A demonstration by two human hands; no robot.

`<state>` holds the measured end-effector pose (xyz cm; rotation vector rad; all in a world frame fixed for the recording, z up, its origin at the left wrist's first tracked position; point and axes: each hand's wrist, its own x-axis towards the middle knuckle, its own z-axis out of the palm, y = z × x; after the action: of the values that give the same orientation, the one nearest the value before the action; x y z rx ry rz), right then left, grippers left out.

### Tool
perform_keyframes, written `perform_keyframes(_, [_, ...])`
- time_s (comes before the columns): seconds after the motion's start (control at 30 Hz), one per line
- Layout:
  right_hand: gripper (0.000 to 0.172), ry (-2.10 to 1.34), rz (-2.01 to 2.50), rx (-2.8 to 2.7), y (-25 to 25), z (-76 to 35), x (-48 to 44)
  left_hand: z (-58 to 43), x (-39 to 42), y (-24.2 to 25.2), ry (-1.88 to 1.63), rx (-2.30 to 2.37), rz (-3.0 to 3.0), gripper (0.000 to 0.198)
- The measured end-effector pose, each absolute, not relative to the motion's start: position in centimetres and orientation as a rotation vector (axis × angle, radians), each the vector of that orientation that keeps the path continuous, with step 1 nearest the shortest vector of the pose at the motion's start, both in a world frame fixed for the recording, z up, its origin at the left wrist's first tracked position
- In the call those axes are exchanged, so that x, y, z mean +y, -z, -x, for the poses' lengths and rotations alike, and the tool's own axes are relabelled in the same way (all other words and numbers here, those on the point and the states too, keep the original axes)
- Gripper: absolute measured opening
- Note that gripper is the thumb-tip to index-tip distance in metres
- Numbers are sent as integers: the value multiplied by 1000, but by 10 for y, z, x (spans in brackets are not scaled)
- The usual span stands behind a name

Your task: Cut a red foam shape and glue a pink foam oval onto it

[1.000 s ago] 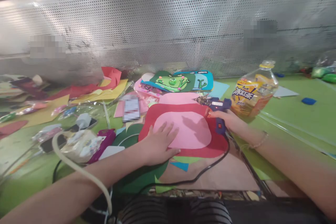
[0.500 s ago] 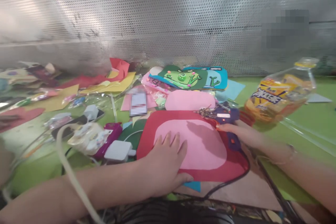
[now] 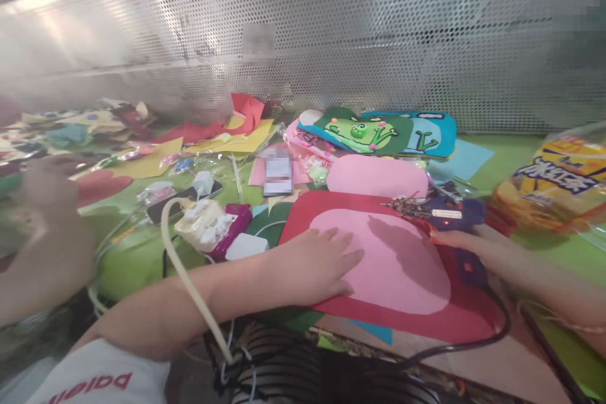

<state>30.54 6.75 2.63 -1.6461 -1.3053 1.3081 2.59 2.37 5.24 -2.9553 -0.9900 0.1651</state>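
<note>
The green worktop [image 3: 142, 268] is crowded. Toward its left lie a red paper piece [image 3: 106, 186], yellow paper [image 3: 249, 139] and a dark phone [image 3: 161, 209]. A light blue sheet [image 3: 468, 161] lies near the back, a tea bottle [image 3: 558, 180] leans over at the right, and a brown board [image 3: 511, 366] lies at the front.

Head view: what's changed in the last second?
The red sheet and pink oval slid toward the person; another person's arm entered at left. Nothing was let go: the left hand still lies over the oval, the right hand still holds the glue gun.
</note>
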Motion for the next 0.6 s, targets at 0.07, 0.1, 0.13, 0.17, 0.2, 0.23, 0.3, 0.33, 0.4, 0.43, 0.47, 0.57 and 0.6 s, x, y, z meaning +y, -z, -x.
perform_keyframes(0.07, [29,-1334,1648,-1278,-25,-304,67,-22,25,-58,-176,-972,2993,48])
perform_keyframes(0.1, [28,-1344,1656,-1257,-24,-304,67,-20,25,-60,-181,-967,3010,48])
perform_keyframes(0.13, [26,-1350,1666,-1236,-24,-304,67,-18,26,-61,-185,-966,3021,48])
perform_keyframes(0.17, [25,-1352,1675,-1212,-23,-304,67,-18,27,-61,-189,-970,3026,48])
perform_keyframes(0.2, [24,-1358,1679,-1194,-22,-303,66,-17,27,-60,-187,-986,3021,50])
perform_keyframes(0.23, [25,-1372,1679,-1179,-22,-303,66,-17,28,-58,-179,-1014,3007,52])
perform_keyframes(0.3, [29,-1422,1669,-1164,-22,-303,65,-18,29,-52,-165,-1095,2965,58])
perform_keyframes(0.33, [32,-1439,1671,-1160,-22,-303,64,-19,30,-48,-166,-1132,2949,61])
perform_keyframes(0.4, [35,-1440,1683,-1173,-23,-303,63,-20,32,-41,-176,-1175,2929,63])
perform_keyframes(0.43, [34,-1422,1688,-1184,-23,-303,63,-21,32,-38,-178,-1178,2921,62])
perform_keyframes(0.47, [33,-1402,1685,-1196,-24,-303,63,-21,33,-36,-172,-1174,2906,60])
perform_keyframes(0.57, [31,-1360,1622,-1245,-26,-302,64,-22,35,-35,-141,-1134,2838,53])
perform_keyframes(0.6, [30,-1342,1589,-1270,-26,-301,65,-22,35,-35,-138,-1114,2821,49])
